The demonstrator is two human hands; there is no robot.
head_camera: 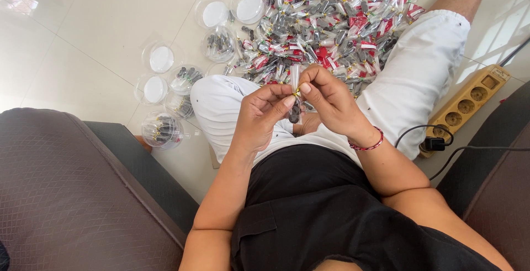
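Closing a small packet, mid-twist by the look of it.
Left hand (pixel 264 113) pinches the clear packet (pixel 295 95) of dark pieces at its gold tie (pixel 297 91); right hand (pixel 326 95) grips the neck above (held over the lap). Next probably needs a firm twist. Finished pile (pixel 331 22) lies beyond.

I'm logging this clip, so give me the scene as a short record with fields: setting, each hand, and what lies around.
setting: person seated on a pale tiled floor, seen from above
left hand: fingers pinch a small clear packet with dark pieces inside
right hand: fingers pinch the same packet at its gold tie
ahead: pile of filled packets with red labels
left side: round clear containers, some with white lids
right side: yellow power strip, one black plug in
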